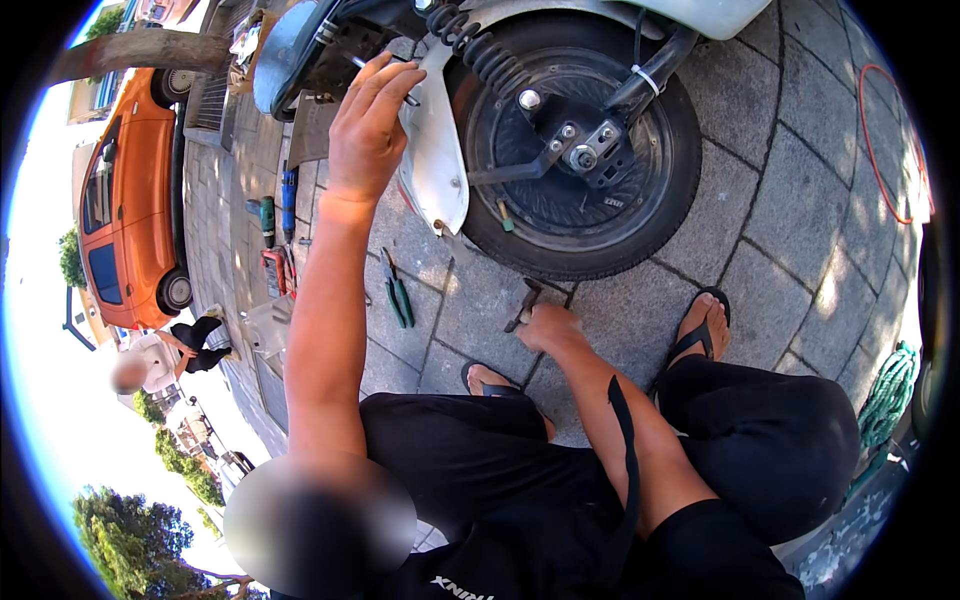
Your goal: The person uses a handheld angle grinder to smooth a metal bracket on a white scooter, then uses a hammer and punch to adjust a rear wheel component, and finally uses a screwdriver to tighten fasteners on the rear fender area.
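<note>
Standing off to the side, I see on the far left a bright orange car (140, 200) with dark windows, and near it a person in a pale top and black trousers (208, 345), well away from the work. Next, lying on grey stone paving (440, 270), come a teal-and-black power tool (266, 222), a long blue cylindrical tool (289, 200) just beside it, and some red tools (274, 268) nearer the worker.

The left hand (368, 125) is raised at the upper end of a white, curved body panel (435, 170), its fingers bent around a slim, dark metal piece (411, 100); they hide most of it, so I cannot tell what it is. Below that hand, a pair of green-handled metal pliers (398, 295) lies on the ground.

To the right of the panel, a black coil spring (495, 62) slants down toward a black-tyred wheel (675, 190) with a dark hub. Low in front of the tyre, a small hammer with a dark metal head (529, 294) is gripped in the right hand (552, 328), its fingers closed around the handle, the head near the paving. The worker's black flip-flop (708, 325) stands farther right, and by the right edge are a thin red cord (866, 140) and a bundle of green rope (890, 395).
</note>
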`<state>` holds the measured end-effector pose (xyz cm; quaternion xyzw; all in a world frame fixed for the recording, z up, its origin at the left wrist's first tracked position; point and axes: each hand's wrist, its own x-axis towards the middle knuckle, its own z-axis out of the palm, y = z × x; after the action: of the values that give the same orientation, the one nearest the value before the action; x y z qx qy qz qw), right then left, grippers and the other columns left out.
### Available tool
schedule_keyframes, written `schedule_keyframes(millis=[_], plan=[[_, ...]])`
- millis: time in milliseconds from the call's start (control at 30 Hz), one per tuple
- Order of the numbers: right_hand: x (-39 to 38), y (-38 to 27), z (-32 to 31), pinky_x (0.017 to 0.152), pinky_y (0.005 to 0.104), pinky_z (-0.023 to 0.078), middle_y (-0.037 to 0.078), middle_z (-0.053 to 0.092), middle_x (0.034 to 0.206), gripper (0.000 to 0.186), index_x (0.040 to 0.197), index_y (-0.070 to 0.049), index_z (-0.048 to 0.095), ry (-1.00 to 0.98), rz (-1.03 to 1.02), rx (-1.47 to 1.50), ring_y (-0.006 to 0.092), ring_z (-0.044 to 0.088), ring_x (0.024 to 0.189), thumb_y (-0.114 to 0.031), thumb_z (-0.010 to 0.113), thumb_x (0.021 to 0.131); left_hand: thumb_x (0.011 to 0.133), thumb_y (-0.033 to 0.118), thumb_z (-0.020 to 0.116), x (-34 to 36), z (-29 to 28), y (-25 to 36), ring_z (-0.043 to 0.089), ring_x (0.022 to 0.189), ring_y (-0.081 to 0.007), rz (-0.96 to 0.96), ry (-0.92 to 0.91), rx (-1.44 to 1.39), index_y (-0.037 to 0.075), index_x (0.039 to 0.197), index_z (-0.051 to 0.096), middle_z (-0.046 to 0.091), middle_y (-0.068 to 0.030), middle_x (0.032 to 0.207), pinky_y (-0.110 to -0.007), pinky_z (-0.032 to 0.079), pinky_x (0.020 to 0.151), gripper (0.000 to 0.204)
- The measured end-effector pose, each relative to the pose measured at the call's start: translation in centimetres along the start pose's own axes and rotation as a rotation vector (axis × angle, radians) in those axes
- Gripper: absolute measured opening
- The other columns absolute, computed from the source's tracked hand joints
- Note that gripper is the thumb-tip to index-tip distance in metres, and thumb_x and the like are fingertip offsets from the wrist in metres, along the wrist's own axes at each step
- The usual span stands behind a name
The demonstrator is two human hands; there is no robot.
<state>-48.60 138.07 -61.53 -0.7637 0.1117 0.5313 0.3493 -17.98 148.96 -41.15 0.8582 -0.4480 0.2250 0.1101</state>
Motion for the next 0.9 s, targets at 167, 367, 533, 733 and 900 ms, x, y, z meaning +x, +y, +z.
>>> schedule_keyframes(millis=[167,367,533,733,900], plan=[[-0.11,0.12,-0.22,0.106,0.0438,0.055,0.017,0.073,0.137,0.05,0.13,-0.009,0.076,0.004,-0.009,-0.01,0.0332,0.07,0.129,-0.041,0.071,0.092,0.082,-0.022,0.056,0.22,0.18,-0.11,0.066,0.135,-0.0347,-0.004,0.001,-0.065,0.008,0.125,0.074,0.075,-0.0087,0.128,-0.044,0.053,0.113,0.056],[-0.04,0.05,-0.32,0.106,0.0442,0.055,0.018,0.074,0.134,0.05,0.129,-0.009,0.076,0.01,-0.022,-0.023,0.0339,0.071,0.126,-0.041,0.071,0.092,0.076,-0.019,0.057,0.33,0.38,-0.69,0.066,0.134,-0.0345,0.004,0.042,-0.053,0.011,0.121,0.075,0.074,-0.0061,0.128,-0.045,0.056,0.11,0.058],[0.39,0.17,-0.32,0.109,0.047,0.053,0.02,0.071,0.14,0.059,0.133,-0.005,0.073,-0.034,-0.02,-0.006,0.0377,0.067,0.131,-0.047,0.072,0.091,0.075,-0.019,0.057,0.34,0.25,-0.89,0.065,0.134,-0.0345,0.01,0.065,-0.049,0.011,0.122,0.075,0.074,-0.006,0.128,-0.045,0.056,0.109,0.058],[0.01,0.08,-0.6,0.109,0.0473,0.053,0.02,0.071,0.14,0.058,0.134,-0.006,0.073,-0.028,-0.023,-0.013,0.0377,0.067,0.131,-0.045,0.07,0.091,0.075,-0.018,0.058,0.13,-0.06,-0.71,0.065,0.134,-0.0343,0.001,0.042,-0.05,0.011,0.123,0.074,0.073,-0.0057,0.128,-0.045,0.056,0.109,0.059],[-0.48,-0.06,-0.44,0.104,0.0449,0.056,0.019,0.076,0.129,0.049,0.123,-0.007,0.078,0.032,-0.053,-0.03,0.0345,0.073,0.122,-0.042,0.071,0.09,0.075,-0.017,0.059,-0.04,-0.24,-0.82,0.065,0.134,-0.0323,-0.008,0.012,-0.025,0.011,0.122,0.072,0.073,-0.0052,0.128,-0.044,0.056,0.108,0.057]])
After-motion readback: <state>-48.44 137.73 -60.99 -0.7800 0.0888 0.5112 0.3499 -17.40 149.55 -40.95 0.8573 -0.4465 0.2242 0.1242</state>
